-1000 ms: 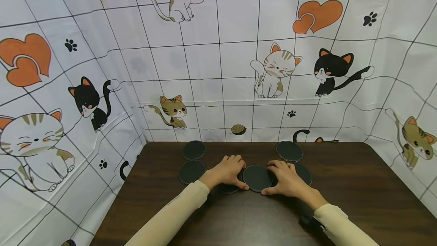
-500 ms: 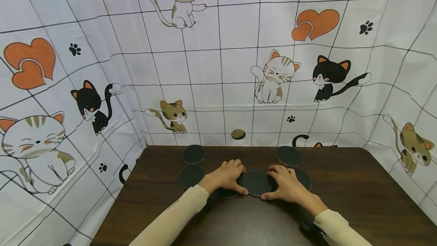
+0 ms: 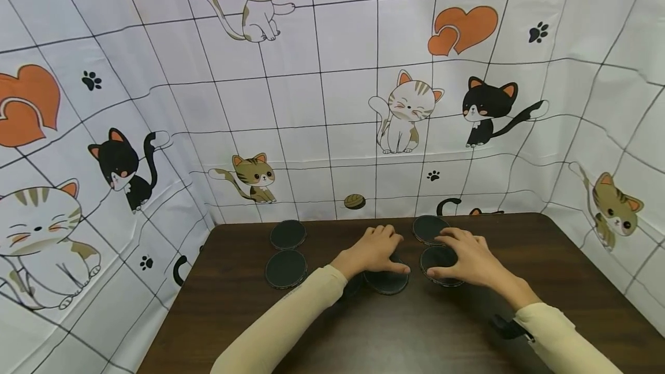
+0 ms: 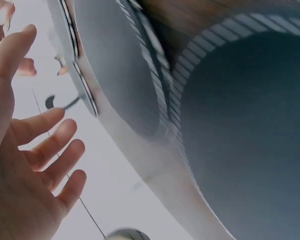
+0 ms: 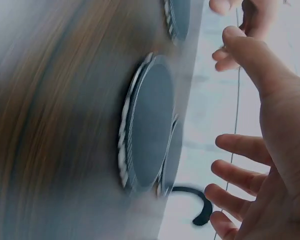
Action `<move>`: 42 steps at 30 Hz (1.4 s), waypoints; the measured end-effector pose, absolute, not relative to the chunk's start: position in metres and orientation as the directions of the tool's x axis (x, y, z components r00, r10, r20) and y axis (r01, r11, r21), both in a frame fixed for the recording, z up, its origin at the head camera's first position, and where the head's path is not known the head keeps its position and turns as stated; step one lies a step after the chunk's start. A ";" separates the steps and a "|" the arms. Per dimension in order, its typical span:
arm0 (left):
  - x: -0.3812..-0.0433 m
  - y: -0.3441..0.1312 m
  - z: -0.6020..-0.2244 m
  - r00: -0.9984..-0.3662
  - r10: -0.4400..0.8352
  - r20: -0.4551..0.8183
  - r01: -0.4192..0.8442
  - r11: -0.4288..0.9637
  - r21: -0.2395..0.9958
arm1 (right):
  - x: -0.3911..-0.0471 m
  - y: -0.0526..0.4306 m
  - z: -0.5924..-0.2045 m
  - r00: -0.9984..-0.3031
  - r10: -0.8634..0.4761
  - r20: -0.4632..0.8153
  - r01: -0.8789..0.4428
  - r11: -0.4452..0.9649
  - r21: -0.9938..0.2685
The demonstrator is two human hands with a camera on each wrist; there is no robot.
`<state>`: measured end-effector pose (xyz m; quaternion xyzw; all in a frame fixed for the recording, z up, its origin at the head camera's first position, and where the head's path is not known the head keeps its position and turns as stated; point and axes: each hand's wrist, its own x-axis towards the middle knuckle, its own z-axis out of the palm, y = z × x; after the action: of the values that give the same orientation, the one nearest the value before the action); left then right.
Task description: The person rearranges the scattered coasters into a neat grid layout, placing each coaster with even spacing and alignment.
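Dark round coasters with striped, stitched-looking rims lie flat on the brown table. My left hand (image 3: 370, 253) hovers over a middle coaster (image 3: 387, 283), hiding part of it and most of another coaster (image 3: 351, 287) beside it. My right hand (image 3: 470, 258), fingers apart, is above the right front coaster (image 3: 439, 260); behind that lies a further coaster (image 3: 429, 228). In the left wrist view the left fingers (image 4: 55, 150) are spread with nothing in them. The right fingers (image 5: 240, 175) are likewise spread and hold nothing in the right wrist view.
Two more coasters, one at the back left (image 3: 288, 234) and one in front of it (image 3: 286, 269), lie on the wooden table (image 3: 218, 316). A white cat-print sheet (image 3: 332, 103) hangs behind and along both sides.
My right hand has lifted away from the middle coaster and moved right, over the right front one. My left hand has shifted right, over the middle coaster. The head view has turned slightly.
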<state>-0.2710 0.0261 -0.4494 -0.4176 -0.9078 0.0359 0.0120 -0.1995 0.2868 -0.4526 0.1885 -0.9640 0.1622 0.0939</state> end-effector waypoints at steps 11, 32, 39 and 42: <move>-0.272 0.072 -0.461 -0.658 0.752 -0.045 0.749 0.647 -0.143 | -0.193 0.326 -0.474 -0.951 -0.248 0.184 -0.292 0.917 -0.273; -0.259 0.097 -0.472 -0.678 0.732 -0.069 0.735 0.672 -0.097 | -0.189 0.332 -0.483 -0.951 -0.255 0.174 -0.297 0.909 -0.293; -0.255 0.091 -0.472 -0.673 0.737 -0.062 0.739 0.667 -0.092 | -0.183 0.328 -0.484 -0.945 -0.264 0.195 -0.312 0.905 -0.290; -0.251 0.087 -0.470 -0.675 0.735 -0.061 0.737 0.669 -0.093 | -0.180 0.325 -0.483 -0.942 -0.267 0.204 -0.319 0.903 -0.288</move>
<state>-0.2515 0.0872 -0.4702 -0.4028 -0.9136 0.0551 -0.0091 -0.1798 0.3246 -0.4834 0.1506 -0.9721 0.1608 0.0801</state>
